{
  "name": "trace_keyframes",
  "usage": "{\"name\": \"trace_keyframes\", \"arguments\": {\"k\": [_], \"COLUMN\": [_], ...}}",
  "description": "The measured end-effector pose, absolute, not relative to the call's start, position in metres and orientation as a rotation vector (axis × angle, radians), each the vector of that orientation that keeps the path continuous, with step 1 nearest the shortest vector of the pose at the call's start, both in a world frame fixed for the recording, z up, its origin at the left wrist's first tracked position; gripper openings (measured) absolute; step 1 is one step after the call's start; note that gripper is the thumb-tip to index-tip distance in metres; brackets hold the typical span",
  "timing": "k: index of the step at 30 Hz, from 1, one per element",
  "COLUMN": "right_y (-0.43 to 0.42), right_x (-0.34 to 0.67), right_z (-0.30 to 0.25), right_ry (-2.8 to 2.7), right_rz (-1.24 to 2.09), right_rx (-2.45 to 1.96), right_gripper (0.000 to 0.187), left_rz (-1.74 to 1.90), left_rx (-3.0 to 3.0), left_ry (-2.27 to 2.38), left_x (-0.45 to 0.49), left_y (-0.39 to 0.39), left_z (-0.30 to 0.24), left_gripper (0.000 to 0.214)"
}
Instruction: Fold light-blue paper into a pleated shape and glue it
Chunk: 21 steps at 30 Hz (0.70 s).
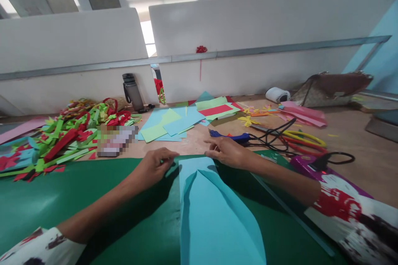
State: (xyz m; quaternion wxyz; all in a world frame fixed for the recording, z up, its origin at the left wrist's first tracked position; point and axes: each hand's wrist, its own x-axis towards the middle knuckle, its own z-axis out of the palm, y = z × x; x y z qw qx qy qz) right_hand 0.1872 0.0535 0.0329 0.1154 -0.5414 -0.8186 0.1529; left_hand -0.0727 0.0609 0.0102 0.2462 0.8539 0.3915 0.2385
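A light blue paper sheet point(220, 223) with a folded, pointed far end lies lengthwise in front of me, its sides bulging up. Beneath its tip shows a flat pale blue part point(197, 164). My left hand point(155, 167) hovers by the far left corner of this paper, loosely curled, with a gap between thumb and forefinger. On the opposite side, my right hand point(228, 152) is at the far right corner, forefinger and thumb apart. I see nothing held in either hand. Both wrists cross a glossy green sheet point(124, 207) that covers the near tabletop.
Paper scraps point(71, 132) are heaped at left, near a blurred-out rectangular object point(116, 143). A bottle point(133, 93) stands behind. Coloured sheets point(174, 122) lie mid-table. At right are a blue-handled tool point(231, 136), scissors point(306, 137), a purple power strip point(306, 167) and a handbag point(332, 89).
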Motion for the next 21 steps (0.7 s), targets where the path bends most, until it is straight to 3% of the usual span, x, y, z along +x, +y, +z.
{"name": "trace_keyframes", "arguments": {"k": [14, 21], "right_y": [0.052, 0.046], "right_x": [0.175, 0.173], "right_z": [0.042, 0.045], "right_ry": [-2.497, -2.462], "right_rz": [0.528, 0.553], "right_rx": [-1.707, -1.654], "right_gripper": [0.006, 0.009], "left_rz": [0.622, 0.664], "left_rx": [2.314, 2.157], "left_ry": [1.233, 1.188], "left_x": [-0.048, -0.048], "left_y": [0.063, 0.064], "left_z": [-0.006, -0.002], "left_gripper": [0.041, 0.045]}}
